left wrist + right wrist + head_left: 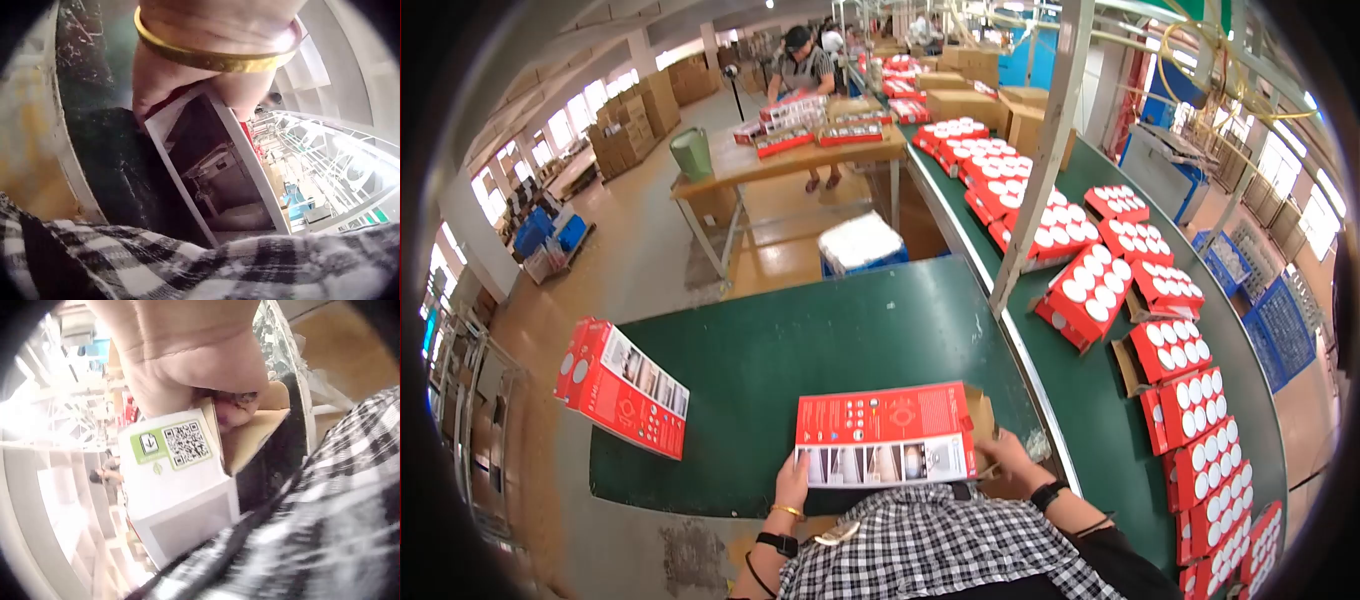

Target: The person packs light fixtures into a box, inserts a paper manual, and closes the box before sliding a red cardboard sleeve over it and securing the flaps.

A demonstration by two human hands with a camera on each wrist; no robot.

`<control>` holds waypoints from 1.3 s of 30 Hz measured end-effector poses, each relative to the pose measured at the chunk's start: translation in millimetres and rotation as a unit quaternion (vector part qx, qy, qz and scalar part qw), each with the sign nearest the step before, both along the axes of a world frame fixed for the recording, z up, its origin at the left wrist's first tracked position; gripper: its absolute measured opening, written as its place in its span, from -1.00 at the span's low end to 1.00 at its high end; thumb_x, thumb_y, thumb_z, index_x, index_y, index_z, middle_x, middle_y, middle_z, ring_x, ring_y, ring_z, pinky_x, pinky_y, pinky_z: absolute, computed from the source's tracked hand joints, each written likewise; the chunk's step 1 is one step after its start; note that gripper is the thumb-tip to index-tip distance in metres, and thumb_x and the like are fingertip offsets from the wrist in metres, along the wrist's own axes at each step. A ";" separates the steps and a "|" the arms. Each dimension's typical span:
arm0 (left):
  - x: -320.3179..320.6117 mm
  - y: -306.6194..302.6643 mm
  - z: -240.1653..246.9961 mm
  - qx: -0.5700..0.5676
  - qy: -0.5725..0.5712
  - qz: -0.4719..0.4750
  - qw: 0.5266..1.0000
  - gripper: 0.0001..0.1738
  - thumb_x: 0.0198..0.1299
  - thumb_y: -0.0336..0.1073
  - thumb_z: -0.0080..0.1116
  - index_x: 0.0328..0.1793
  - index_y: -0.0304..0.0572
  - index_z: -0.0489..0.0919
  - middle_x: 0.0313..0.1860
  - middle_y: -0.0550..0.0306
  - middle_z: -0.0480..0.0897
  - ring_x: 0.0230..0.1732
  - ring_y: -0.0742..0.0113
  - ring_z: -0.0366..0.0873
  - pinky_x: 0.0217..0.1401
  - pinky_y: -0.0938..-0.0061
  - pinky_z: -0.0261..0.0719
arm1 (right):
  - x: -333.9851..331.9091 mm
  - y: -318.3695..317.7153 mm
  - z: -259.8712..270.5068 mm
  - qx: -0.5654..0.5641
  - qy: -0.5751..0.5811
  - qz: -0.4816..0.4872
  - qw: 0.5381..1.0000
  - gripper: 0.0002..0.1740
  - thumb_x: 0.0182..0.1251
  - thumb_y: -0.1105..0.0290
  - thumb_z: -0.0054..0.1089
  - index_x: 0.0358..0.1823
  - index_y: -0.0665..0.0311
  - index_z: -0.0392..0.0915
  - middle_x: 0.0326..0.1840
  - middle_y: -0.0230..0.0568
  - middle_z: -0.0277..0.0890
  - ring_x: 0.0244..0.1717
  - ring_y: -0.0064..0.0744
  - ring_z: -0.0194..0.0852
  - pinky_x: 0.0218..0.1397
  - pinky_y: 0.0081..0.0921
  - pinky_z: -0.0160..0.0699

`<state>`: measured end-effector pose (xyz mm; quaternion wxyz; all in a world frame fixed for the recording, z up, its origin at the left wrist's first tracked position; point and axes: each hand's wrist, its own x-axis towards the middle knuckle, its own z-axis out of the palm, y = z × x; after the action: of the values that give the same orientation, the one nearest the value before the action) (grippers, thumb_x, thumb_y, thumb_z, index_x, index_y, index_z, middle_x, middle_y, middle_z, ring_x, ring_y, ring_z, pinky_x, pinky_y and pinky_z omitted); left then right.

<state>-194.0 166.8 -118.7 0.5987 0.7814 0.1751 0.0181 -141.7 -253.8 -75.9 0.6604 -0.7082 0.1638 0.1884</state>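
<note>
A red and white printed carton (pixel 880 425) lies on its side in front of the person, at the near edge of the green table. My left hand (pixel 792 482) grips its left end, the thumb showing on the printed face. At the right end, brown cardboard flaps (pixel 980 418) stand open, and my right hand (pixel 1008 455) holds the carton there. In the right wrist view, the fingers of the right hand (pixel 194 369) curl in by a raised flap (pixel 256 434), beside a white panel with a QR code (pixel 186 445). The carton's contents are hidden.
Another red carton (pixel 628 388) leans at the table's left edge. Along the right runs a conveyor belt (pixel 1068 385) with many red cartons showing white discs (pixel 1185 405). A metal post (pixel 1040 170) rises between table and belt. Another person (pixel 805 70) stands behind a wooden table (pixel 800 160).
</note>
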 end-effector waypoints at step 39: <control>30.4 -7.5 16.2 -0.265 -0.032 0.143 0.953 -0.55 0.58 -0.13 -0.11 0.29 -0.39 0.48 0.11 0.11 0.65 0.01 0.36 0.66 0.06 0.43 0.59 | -8.3 13.2 -18.9 -0.238 -0.213 0.154 0.935 -0.47 0.24 0.16 0.31 0.20 0.24 0.55 0.12 0.13 0.59 0.10 0.04 0.60 0.18 -0.23 0.57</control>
<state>-163.5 159.3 -102.5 0.7810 0.5603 0.2637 0.0814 -150.0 -240.6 -94.8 0.4550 -0.8846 -0.0513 0.0880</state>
